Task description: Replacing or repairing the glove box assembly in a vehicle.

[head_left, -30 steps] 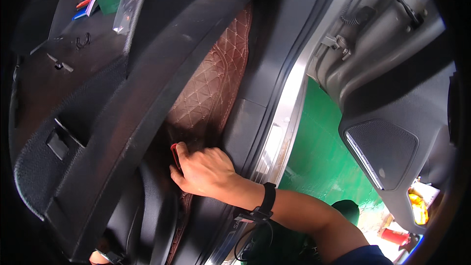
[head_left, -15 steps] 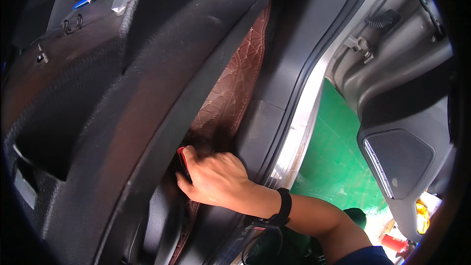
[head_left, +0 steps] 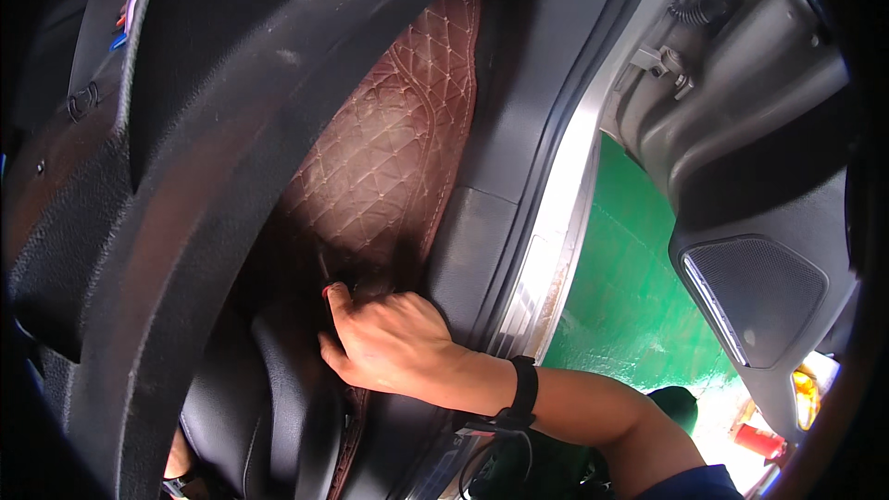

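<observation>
My right hand (head_left: pixel 384 338) reaches in from the lower right, a dark band on its wrist. Its fingers are closed around a slim screwdriver-like tool (head_left: pixel 323 264); a bit of red shows at the fingertips, and a thin shaft points away from me. Beneath and beyond the hand lies a brown quilted floor mat (head_left: pixel 375 157) in a car footwell. At the lower left edge, part of my left hand (head_left: pixel 178 458) shows beside a black padded seat (head_left: pixel 222 407); its fingers are hidden.
A large black dashboard panel (head_left: pixel 231 120) covers the left side. On the right run the door sill (head_left: pixel 546 250) and the open car door with a speaker grille (head_left: pixel 759 301). Green floor (head_left: pixel 620 268) shows between them. A red object (head_left: pixel 759 440) is at lower right.
The view has shifted, showing more of the mat and seat beside the dashboard panel. The tool's shaft and part of my left hand have come into sight. My right hand keeps its grip.
</observation>
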Tool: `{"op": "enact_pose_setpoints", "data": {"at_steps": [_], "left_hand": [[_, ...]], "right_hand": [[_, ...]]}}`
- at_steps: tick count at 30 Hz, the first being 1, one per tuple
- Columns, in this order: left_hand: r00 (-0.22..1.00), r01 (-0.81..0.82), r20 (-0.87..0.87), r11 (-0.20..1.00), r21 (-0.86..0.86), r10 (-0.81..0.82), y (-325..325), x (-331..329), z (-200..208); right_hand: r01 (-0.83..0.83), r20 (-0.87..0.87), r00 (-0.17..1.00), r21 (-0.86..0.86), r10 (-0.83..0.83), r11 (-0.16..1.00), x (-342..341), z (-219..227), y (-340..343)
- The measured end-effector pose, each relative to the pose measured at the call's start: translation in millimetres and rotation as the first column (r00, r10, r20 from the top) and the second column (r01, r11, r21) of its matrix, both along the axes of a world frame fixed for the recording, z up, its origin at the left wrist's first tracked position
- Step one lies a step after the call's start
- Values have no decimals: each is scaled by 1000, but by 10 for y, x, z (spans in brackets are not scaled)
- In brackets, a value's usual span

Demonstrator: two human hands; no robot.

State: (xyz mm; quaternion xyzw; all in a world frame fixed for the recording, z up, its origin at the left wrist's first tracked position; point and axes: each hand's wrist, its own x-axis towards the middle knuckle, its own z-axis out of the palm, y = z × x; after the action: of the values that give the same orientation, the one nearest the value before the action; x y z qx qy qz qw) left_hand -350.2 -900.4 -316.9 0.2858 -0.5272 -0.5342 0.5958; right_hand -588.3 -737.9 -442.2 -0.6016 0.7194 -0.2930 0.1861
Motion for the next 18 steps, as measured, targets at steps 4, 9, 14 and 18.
{"op": "enact_pose_setpoints", "data": {"at_steps": [4,9,14,18], "left_hand": [[999,14,-30,1000,19,-14,-24,-85,40],[993,-3,-120,993,116,17,51,-256,134],[929,300,-264,946,120,-261,89,-580,150],[775,576,-380,812,94,-506,182,-685,174]], "right_hand": [[-29,72,997,78,23,997,-41,143,-6],[-8,27,1000,119,4,993,66,148,12],[-25,-88,995,172,41,985,115,262,-78],[-49,-189,980,36,55,998,124,-186,67]]}}
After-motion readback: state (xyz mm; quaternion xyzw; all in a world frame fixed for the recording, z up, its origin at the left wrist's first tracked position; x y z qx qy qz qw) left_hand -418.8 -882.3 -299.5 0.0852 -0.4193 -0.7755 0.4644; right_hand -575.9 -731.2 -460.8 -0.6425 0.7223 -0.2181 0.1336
